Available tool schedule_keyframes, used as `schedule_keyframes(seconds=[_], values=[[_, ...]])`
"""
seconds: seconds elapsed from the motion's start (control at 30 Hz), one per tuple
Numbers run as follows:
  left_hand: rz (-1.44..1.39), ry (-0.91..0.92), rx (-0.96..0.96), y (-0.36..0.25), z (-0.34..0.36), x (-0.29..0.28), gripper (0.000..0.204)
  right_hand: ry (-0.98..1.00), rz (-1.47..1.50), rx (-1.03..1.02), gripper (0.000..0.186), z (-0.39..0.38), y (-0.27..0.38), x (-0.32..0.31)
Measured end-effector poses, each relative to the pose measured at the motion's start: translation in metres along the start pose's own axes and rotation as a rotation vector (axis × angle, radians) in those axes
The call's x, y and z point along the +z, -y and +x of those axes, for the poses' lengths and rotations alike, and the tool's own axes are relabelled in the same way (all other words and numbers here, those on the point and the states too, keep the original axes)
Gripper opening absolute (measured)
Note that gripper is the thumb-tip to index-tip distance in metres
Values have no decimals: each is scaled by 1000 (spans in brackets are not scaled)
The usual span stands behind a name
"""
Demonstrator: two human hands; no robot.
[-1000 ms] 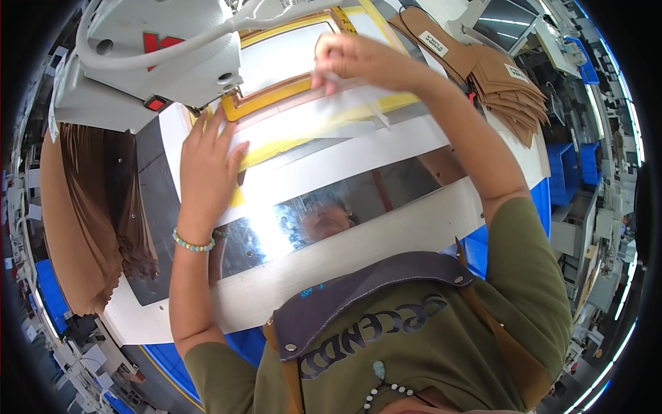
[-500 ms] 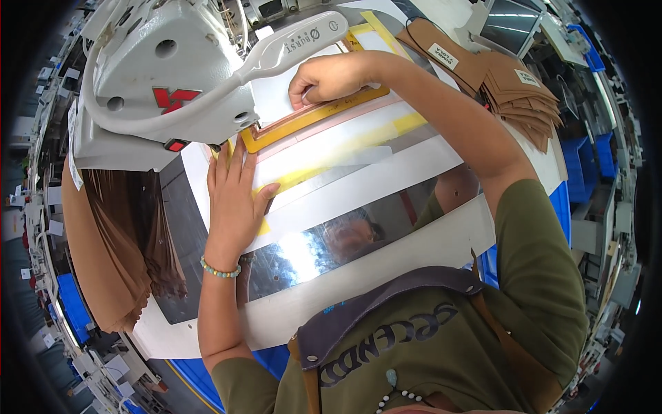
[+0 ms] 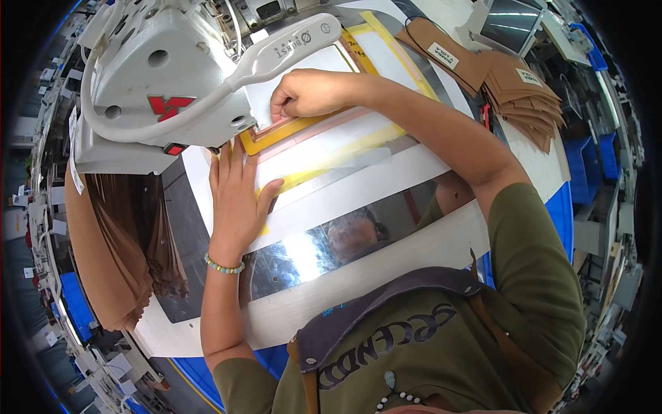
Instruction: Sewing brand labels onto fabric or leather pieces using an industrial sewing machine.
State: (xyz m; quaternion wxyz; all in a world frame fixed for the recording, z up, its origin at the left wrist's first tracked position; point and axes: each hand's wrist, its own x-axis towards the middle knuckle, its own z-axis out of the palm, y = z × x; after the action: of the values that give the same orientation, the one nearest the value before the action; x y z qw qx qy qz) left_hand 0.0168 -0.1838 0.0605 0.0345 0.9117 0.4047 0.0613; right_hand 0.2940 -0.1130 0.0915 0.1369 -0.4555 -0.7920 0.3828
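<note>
A yellow-edged template frame (image 3: 296, 133) lies on a white sheet beside the head of a white sewing machine (image 3: 162, 76). My left hand (image 3: 236, 186) rests flat on the sheet at the frame's near left corner, its fingers pointing at the machine's needle area and its thumb out to the side. Over the frame's near edge my right hand (image 3: 310, 93) is closed, its fingers curled down at the white inner area. What those fingertips pinch, if anything, is hidden. The machine head covers the frame's left part.
A light grey lamp arm (image 3: 289, 45) crosses above the frame. Brown pleated fabric (image 3: 127, 241) hangs at the left. Stacked brown pieces (image 3: 520, 96) lie at the right, near a dark screen (image 3: 512, 31). A shiny metal plate (image 3: 303, 255) spans the table before me.
My right hand has moved left and slightly nearer along the frame, still curled. The frame has shifted a little left. My left hand stays flat in nearly the same place.
</note>
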Motion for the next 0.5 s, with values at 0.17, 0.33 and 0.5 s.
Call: schedule_keyframes(seconds=[0.17, 0.33, 0.5], values=[[3, -25, 4, 0, 4, 4, 77, 53, -30, -61, 22, -2, -9, -9], [19, -45, 1, 3, 3, 6, 72, 9, -117, -13, 18, -27, -34, -84], [6, -66, -11, 6, 1, 8, 71, 136, -357, 88, 13, -48, -37, -88]])
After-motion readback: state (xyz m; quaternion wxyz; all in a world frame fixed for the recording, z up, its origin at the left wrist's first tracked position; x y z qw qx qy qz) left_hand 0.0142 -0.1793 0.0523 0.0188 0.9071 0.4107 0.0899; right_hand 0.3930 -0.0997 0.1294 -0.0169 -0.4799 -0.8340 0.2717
